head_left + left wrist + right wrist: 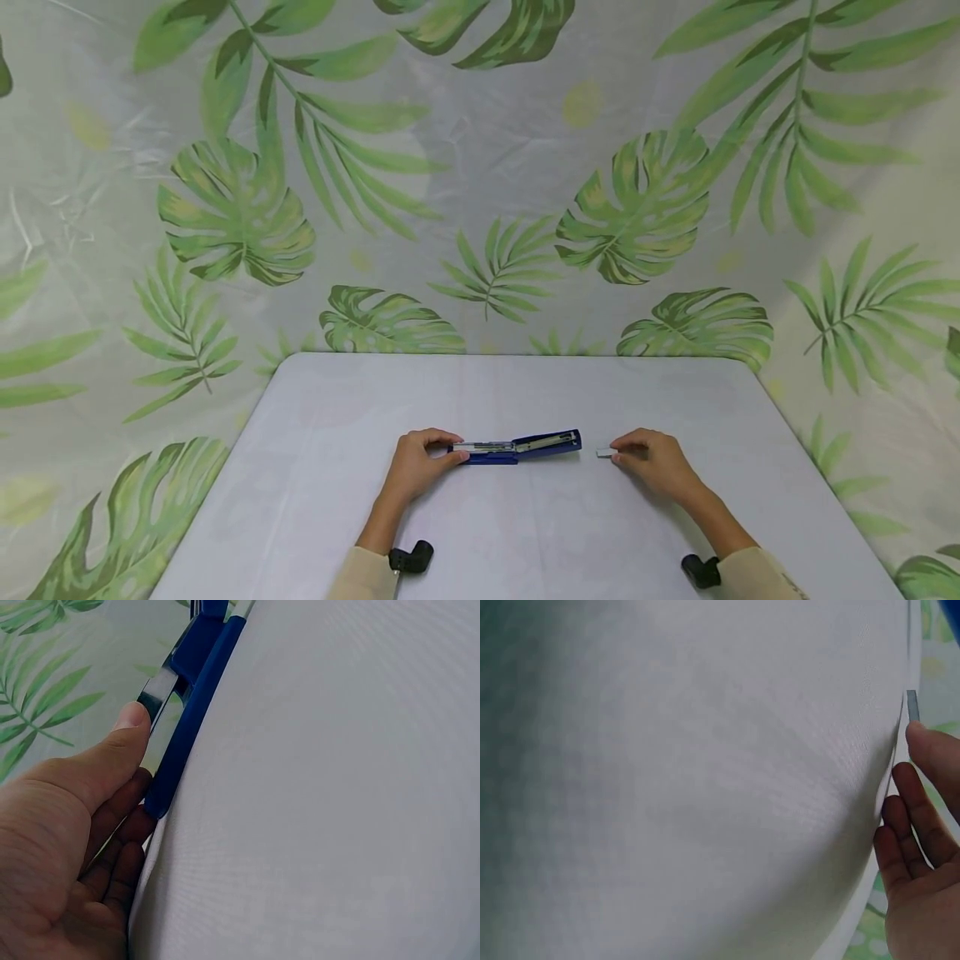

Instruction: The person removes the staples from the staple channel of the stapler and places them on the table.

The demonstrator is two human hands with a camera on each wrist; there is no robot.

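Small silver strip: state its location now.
The small silver strip is right of centre in the head view, pinched by the right hand near the blue stapler.

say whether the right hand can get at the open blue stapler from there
Likely yes: nothing visible blocks the right hand from the near end of the open blue stapler, though that hand is pinching a staple strip.

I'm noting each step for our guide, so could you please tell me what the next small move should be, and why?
Probably move the small strip in the right hand towards the stapler: it lies open, the left hand grips one end, and the strip is apart from it.
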